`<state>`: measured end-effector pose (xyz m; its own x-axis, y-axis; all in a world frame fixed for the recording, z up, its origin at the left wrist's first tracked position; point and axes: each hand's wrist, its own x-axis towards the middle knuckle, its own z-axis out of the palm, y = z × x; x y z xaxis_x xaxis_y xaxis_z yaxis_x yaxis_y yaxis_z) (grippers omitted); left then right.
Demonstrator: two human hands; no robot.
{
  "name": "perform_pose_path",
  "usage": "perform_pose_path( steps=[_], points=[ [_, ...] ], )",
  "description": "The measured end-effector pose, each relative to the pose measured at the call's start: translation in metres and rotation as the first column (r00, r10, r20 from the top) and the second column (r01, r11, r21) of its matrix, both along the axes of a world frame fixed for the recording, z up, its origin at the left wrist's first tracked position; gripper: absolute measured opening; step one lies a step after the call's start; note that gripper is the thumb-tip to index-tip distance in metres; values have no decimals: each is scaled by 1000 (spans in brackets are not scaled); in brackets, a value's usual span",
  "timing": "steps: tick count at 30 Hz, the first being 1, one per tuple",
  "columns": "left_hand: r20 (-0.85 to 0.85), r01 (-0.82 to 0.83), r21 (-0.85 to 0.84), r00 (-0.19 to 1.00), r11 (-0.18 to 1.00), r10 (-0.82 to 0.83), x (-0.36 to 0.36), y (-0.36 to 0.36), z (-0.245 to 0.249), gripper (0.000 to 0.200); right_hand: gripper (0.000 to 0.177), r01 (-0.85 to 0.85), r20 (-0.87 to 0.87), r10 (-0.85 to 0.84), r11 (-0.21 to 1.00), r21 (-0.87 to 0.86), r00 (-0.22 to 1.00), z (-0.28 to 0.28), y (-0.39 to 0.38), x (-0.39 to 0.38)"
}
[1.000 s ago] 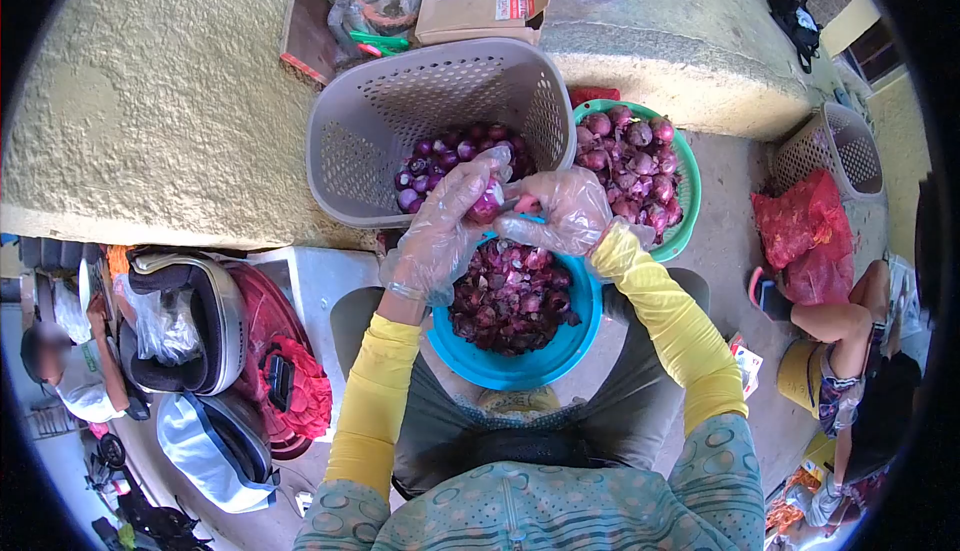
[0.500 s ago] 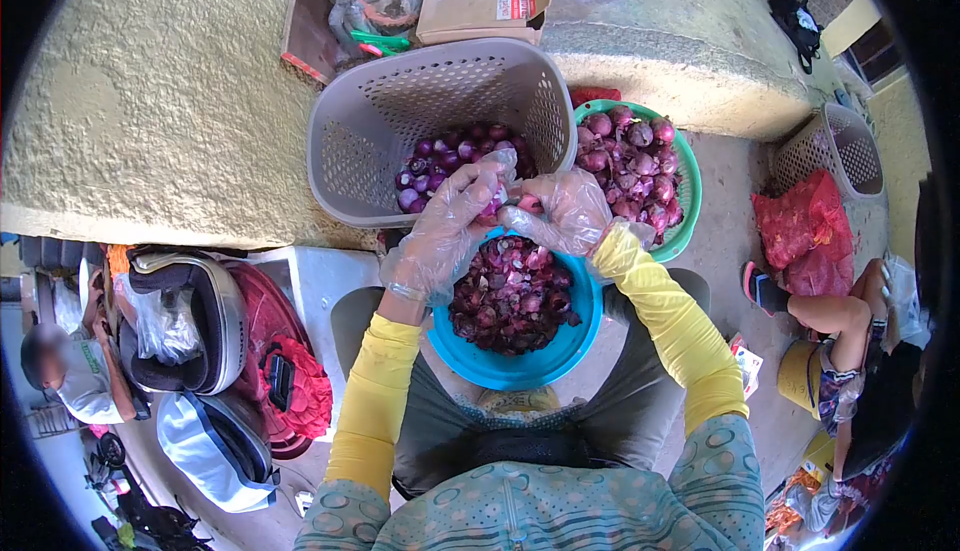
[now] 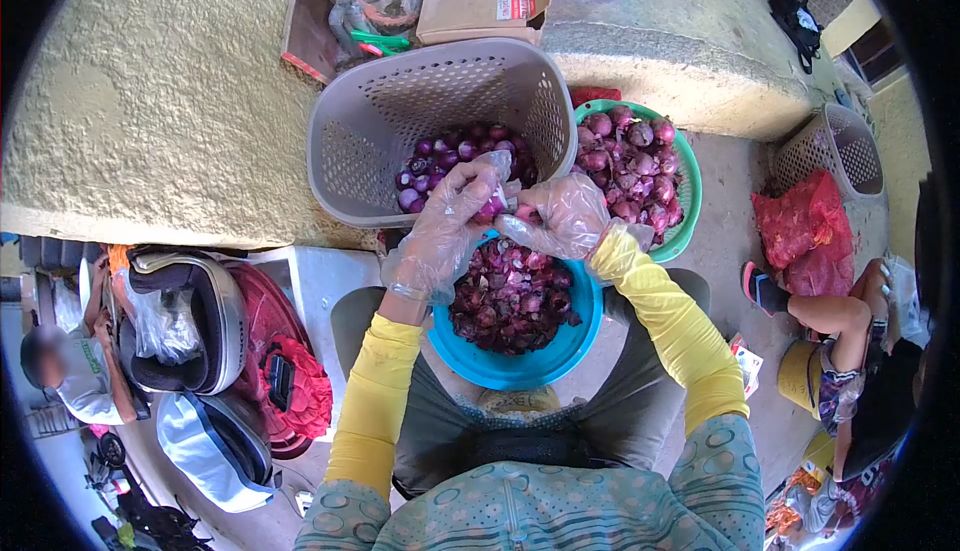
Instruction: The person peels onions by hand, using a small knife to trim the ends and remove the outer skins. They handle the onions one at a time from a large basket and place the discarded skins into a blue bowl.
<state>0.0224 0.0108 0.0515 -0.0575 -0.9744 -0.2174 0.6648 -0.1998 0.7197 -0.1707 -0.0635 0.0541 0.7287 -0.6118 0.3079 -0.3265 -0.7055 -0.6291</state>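
My left hand point(image 3: 446, 219), in a clear plastic glove, is closed around a red onion point(image 3: 491, 207) whose purple side shows between the fingers. Close beside it, my gloved right hand point(image 3: 565, 215) is pinched, thumb toward the onion; what its fingers hold is hidden. Both hands are above the near rim of a blue basin point(image 3: 592, 326) with dark red onion skins point(image 3: 510, 296) in it. Past my left hand, smooth purple onions point(image 3: 430, 173) lie in a grey perforated basket point(image 3: 345, 156). Unpeeled red onions point(image 3: 625, 156) fill a green colander point(image 3: 690, 186) to the right.
A cardboard box point(image 3: 480, 11) sits on the ledge behind the basket. At left are a helmet point(image 3: 225, 321) and a red cloth point(image 3: 305, 381). Red mesh sacks point(image 3: 805, 226) and another basket point(image 3: 855, 156) stand at right, near a seated person point(image 3: 840, 351). Another person point(image 3: 90, 381) is far left.
My right hand has shifted slightly and its thumb has tilted a little against the onion. My left hand stays almost in place, still holding the onion.
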Motion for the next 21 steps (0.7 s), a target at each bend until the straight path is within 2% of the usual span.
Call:
perform_pose_path(
  steps=[5,8,12,14,17,21],
  points=[
    [-21,5,-12,1000,1000,-6,0,1,-2,26,39,-19,-85,15,999,-50,996,-2,-2,-2],
    [-1,-4,-40,1000,999,4,1,1,-4,23,43,-14,-79,6,996,-91,997,-6,-2,-1],
    [12,-3,-23,1000,1000,3,2,0,-6,21,46,-7,-29,5,998,-62,1000,10,-5,-5],
    [7,-1,-34,1000,999,1,2,0,-7,21,50,75,-29,-77,996,-53,997,13,-6,-6],
    [25,4,-17,1000,1000,-3,3,0,-10,23,52,76,-101,-83,994,-79,991,11,-5,-4],
    [72,5,6,997,1000,-6,4,-1,-16,25,49,50,-107,-60,994,-97,992,-1,-7,-2]
  ],
)
